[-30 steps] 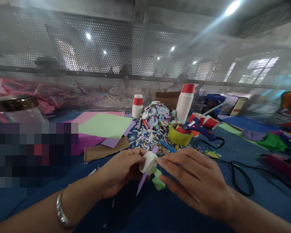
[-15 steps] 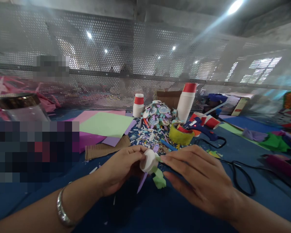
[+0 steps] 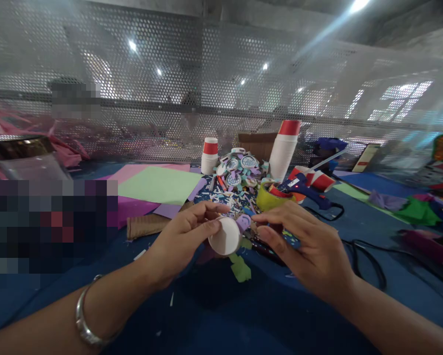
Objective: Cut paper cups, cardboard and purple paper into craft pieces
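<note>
My left hand (image 3: 192, 236) pinches the rim of a white round paper-cup base (image 3: 224, 236) between thumb and fingers. Its flat white face is turned towards me. A purple paper strip (image 3: 243, 222) with a drawn mark sticks out at its right side, and a crumpled light-green paper piece (image 3: 239, 268) hangs below. Just right of the purple strip is my right hand (image 3: 299, 236), its thumb and index finger slightly apart with nothing visible between them. Whether its index fingertip touches the strip is unclear.
Behind my hands lie paper scraps (image 3: 229, 197) and a pile of decorated discs (image 3: 239, 167). Paper cups stand in a short stack (image 3: 209, 157) and a tall stack (image 3: 282, 153). A blue glue gun (image 3: 305, 187) rests on a yellow tape roll (image 3: 273, 198); its black cable (image 3: 369, 261) loops right. Coloured sheets (image 3: 158, 185) lie left.
The cup base has turned so its flat face shows more, and the purple strip now points up and right. My right hand has shifted slightly away to the right.
</note>
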Available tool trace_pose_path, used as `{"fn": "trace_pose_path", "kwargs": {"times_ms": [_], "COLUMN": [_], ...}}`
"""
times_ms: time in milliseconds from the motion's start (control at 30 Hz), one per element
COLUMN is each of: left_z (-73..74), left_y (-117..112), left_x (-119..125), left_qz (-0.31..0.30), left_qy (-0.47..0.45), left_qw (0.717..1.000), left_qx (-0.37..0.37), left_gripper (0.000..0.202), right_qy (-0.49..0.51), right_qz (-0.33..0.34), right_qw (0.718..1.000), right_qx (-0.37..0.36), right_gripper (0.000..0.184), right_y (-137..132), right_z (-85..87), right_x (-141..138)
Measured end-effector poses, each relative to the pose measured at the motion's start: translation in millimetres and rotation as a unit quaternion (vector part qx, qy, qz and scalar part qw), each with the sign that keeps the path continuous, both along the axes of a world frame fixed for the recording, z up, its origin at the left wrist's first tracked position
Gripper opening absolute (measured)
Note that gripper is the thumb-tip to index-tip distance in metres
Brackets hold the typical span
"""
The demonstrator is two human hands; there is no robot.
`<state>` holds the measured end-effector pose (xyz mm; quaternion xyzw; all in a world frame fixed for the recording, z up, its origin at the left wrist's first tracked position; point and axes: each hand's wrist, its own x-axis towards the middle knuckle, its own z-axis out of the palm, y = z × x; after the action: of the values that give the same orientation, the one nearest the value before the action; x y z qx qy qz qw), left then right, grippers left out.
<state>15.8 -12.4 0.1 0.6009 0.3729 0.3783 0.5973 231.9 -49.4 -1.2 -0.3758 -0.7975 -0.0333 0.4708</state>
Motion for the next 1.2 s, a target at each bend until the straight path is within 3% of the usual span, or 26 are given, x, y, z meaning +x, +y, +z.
{"fn": "trace_pose_path", "kwargs": {"times_ms": [233,400,500,667,867,1000,1200], "left_z": [-0.1,4.3,7.8,10.5,13.8,15.8,17.5], "left_y": [-6,-11,-9,-1,8,13,11], "left_x": [1,3,0,-9,-11,-12,-14], "left_qz": [-0.061,-0.043,-0.027,-0.078,0.056,0.143,0.127], "left_qy": [0.081,0.117,0.111,0.1,-0.006,-0.067,-0.075], "left_qw": [0.986,0.977,0.981,0.988,0.998,0.987,0.988], "left_qx": [0.134,0.176,0.155,0.084,0.041,-0.019,-0.048], "left_gripper": [0.032,0.04,0.047,0.028,0.027,0.028,0.024], "right_qy": [0.057,0.1,0.121,0.129,0.077,-0.008,-0.095], "right_qz": [0.074,0.133,0.135,0.097,0.027,0.031,-0.005], "right_qw": [0.975,0.946,0.942,0.95,0.966,0.975,0.978], "right_qx": [-0.202,-0.278,-0.283,-0.267,-0.244,-0.219,-0.185], "right_gripper": [0.022,0.019,0.017,0.019,0.015,0.01,0.011], "right_y": [1,2,4,6,2,1,7], "right_z": [-3.7,-5.2,-5.7,-4.5,-2.4,-4.2,-4.6], "right_x": [-3,-9,-8,-5,-1,0,7]}}
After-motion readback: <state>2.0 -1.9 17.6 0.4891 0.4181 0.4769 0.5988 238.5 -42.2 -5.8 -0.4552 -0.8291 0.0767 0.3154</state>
